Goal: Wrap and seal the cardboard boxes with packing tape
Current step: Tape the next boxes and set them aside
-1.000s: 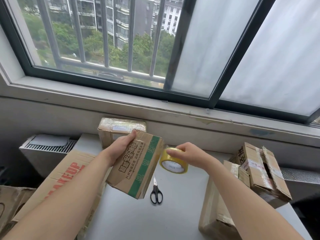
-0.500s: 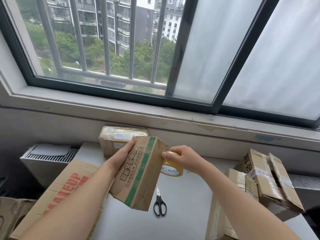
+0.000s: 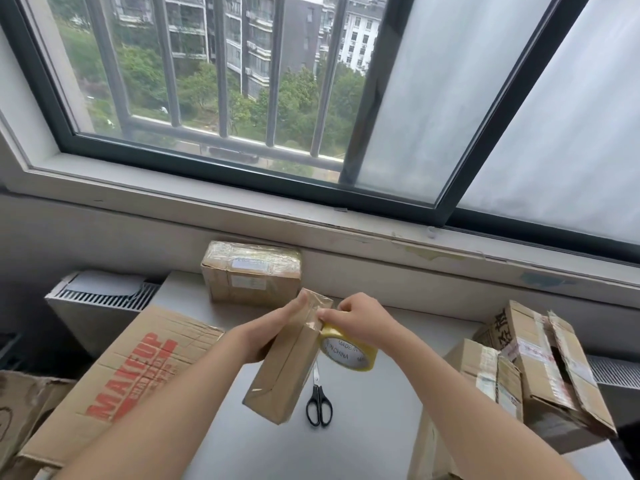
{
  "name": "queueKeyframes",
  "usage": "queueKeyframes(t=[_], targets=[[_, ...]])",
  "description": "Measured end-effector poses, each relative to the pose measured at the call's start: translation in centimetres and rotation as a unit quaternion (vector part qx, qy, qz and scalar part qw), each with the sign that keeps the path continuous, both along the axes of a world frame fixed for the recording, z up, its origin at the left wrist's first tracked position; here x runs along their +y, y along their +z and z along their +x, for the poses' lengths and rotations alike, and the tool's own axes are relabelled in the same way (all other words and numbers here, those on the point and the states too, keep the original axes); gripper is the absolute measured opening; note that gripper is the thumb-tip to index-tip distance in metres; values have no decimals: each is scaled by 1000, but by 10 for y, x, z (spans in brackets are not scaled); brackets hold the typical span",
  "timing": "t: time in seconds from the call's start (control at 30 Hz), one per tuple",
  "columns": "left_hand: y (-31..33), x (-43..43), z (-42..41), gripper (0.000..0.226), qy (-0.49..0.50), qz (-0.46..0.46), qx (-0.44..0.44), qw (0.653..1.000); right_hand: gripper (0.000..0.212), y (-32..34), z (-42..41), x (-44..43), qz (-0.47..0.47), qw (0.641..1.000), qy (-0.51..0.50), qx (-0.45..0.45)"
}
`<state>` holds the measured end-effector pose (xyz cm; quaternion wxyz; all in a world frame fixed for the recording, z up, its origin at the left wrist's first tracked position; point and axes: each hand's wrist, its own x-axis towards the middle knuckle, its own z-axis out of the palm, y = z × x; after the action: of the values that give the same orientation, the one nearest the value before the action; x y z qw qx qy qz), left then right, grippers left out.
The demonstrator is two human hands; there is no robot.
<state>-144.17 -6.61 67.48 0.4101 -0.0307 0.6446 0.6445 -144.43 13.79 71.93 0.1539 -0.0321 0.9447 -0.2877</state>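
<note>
Small box (image 3: 287, 358): it was up off the surface, tipped, between the two hands.
Left grip (image 3: 273, 327): this hand held the box from the side, fingers lying long against it; the thumb was hidden.
Right grip (image 3: 356, 320): this hand was curled over the tape roll (image 3: 348, 351) and pinched the tape end down at the top of the box.
Tape roll: it touched the right side of the box.
Done so far: shiny tape already showed on the top end and on the low corner, so I think the wrap was only partly done.
Left to do: the long brown side looked bare, and the tape was not yet cut.
Look and feel: the box was long, thin brown cardboard with soft, bent corners; the tape was smooth, clear-yellow, wound in a ring.
Around it: black scissors (image 3: 319, 403) lay flat on the grey surface (image 3: 363, 445) just below.
Further out: a taped box (image 3: 251, 271) sat by the wall, and worn boxes (image 3: 540, 358) at the right looked torn and not sealed.
</note>
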Motion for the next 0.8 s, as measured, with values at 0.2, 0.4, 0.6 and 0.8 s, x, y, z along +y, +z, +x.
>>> queueKeyframes(t=[0.2, 0.4, 0.6, 0.8], targets=[[-13, 2, 6, 39, 42, 54, 83, 994, 54, -16, 7, 3, -53, 998, -13, -43], [-30, -12, 17, 47, 81, 101, 59, 990, 54, -19, 28, 18, -182, 980, 26, -79], [-42, -17, 38, 60, 123, 145, 3, 982, 48, -23, 40, 26, -172, 981, 43, -75], [-37, -19, 41, 69, 117, 150, 27, 981, 65, -37, 43, 31, 18, 999, 16, -31]])
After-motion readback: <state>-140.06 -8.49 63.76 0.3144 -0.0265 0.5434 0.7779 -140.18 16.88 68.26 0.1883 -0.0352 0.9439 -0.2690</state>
